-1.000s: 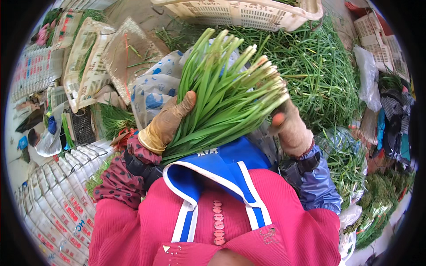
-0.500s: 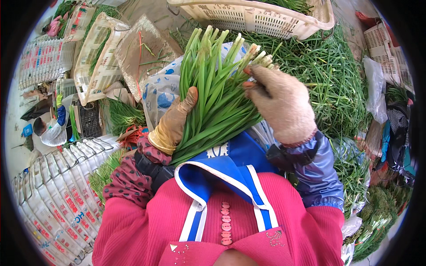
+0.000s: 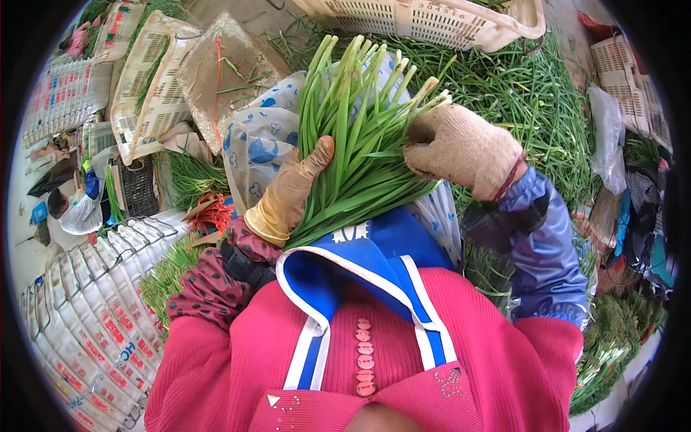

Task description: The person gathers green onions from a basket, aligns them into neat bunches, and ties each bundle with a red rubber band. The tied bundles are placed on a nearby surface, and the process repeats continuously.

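My left hand (image 3: 291, 191), in a yellowish-brown stained glove, is wrapped round a loose bunch of garlic chives (image 3: 353, 137), its thumb lying over the leaves. The pale cut ends fan out at the top, and the leaf tips trail down toward my lap. At the bunch's right edge is my right hand (image 3: 464, 147), in a beige knitted glove, its thumb and fingers drawn together. Whatever may be between those fingertips is too small to make out. Under the bunch lies a white plastic sheet with blue prints (image 3: 263, 147), beside my blue apron (image 3: 403, 241).
A large heap of loose green leaves (image 3: 533, 122) spreads at the right. Beyond it stands a cream plastic crate (image 3: 432, 25). More crates (image 3: 147, 90) and a dirty board (image 3: 223, 72) are at the far left, near red ties (image 3: 214, 212). A person (image 3: 75, 209) works at the left.
My right hand has moved right and slightly down, away from the cut ends, and its fingers have curled in. The left hand still grips the bunch, slightly shifted to the right.
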A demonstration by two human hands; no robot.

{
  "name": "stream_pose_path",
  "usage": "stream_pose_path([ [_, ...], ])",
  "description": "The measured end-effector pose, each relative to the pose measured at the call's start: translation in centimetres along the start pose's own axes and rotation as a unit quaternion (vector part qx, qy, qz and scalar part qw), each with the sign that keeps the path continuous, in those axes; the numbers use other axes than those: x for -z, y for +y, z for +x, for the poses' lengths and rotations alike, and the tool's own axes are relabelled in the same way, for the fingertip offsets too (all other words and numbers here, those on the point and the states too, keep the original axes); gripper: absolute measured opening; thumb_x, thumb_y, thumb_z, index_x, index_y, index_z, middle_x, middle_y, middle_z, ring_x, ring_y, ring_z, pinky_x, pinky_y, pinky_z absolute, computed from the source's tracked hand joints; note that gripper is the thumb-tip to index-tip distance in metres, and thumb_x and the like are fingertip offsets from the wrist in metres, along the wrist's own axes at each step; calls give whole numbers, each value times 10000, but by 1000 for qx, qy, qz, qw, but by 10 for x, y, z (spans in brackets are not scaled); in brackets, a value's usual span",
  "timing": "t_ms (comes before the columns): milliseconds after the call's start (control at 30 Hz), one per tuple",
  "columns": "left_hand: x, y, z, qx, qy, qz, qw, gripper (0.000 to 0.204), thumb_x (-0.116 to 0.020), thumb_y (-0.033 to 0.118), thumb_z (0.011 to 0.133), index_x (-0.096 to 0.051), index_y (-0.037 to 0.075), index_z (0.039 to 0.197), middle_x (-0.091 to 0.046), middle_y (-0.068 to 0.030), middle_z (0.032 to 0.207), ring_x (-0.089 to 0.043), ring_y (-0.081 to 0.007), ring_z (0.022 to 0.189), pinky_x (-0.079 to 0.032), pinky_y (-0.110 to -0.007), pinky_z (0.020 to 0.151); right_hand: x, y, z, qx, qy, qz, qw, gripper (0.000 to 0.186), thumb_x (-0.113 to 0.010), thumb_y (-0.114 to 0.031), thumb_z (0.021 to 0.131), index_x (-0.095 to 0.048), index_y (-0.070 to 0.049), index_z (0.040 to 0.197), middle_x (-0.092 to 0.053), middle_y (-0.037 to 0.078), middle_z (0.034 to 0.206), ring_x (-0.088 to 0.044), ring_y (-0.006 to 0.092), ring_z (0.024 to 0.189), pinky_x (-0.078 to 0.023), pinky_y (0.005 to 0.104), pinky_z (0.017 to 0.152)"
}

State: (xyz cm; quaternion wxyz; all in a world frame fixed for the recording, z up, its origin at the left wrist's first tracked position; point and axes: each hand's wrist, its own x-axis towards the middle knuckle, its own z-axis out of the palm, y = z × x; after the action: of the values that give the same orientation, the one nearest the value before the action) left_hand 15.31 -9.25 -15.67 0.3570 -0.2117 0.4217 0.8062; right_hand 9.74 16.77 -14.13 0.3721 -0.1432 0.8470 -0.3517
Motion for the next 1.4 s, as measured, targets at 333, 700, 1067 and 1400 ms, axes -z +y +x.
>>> stream_pose_path([
  [333,9,-11,3,25,20,-1,999,588,-636,405,985,-472,73,1441,-637,-130,1317,-658,-254,1157,-574,-402,980,30,83,-48,189,2,608,771,307,-645,-189,888,-611,-7,1133,-684,127,1035,-692,205,861,-581,329,728],
  [700,12,-11,8,31,18,-1,999,618,-678,422,949,-488,91,1435,-646,-99,1301,-660,-235,1145,-578,-395,966,46,192,-124,174,430,705,537,451,-619,-296,1002,-464,-27,1330,-666,115,1070,-643,165,926,-529,299,756],
  [1067,12,26,9,83,-104,249,959,846,-602,645,921,-464,18,1472,-613,-92,1364,-607,-175,1194,-487,-332,1028,-98,85,7,250,252,365,861,1250,-958,-349,661,-159,-93,1587,-483,88,1467,-550,175,1216,-480,357,1052],
  [1400,21,31,29,168,-189,232,939,697,-590,558,979,-547,1,1397,-683,-85,1227,-641,-146,1078,-509,-290,936,-60,15,16,246,158,652,699,1334,-958,-520,602,-172,-138,1610,-594,129,1304,-575,304,1241,-522,482,1030],
])
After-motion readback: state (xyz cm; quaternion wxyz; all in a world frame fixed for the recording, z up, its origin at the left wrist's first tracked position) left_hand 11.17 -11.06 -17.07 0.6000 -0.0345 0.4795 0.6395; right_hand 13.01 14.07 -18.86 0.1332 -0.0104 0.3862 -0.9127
